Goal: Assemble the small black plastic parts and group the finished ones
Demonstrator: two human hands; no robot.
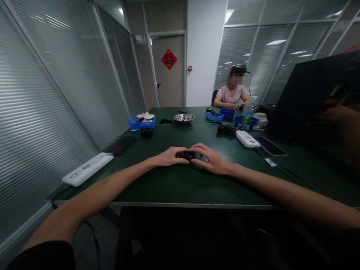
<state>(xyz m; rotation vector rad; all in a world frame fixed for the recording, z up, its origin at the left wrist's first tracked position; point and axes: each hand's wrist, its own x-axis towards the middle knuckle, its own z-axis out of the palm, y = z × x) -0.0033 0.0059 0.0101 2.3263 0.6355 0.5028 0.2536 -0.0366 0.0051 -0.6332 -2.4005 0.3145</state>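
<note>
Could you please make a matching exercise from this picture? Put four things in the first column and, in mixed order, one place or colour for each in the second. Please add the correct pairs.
Column 1
1. Dark glossy object
2. Bowl
3. Diamond-shaped sign
4. Bottle

Column 2
A. On the door
B. Clear, with a green label
C. Between the left hand and the right hand
D. Silver-coloured

Correct pairs: 1-C, 2-D, 3-A, 4-B

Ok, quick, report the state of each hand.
Left hand: closed around a small glossy black object.
Right hand: fingers curved at the same object; whether its grip is closed cannot be told.
</note>
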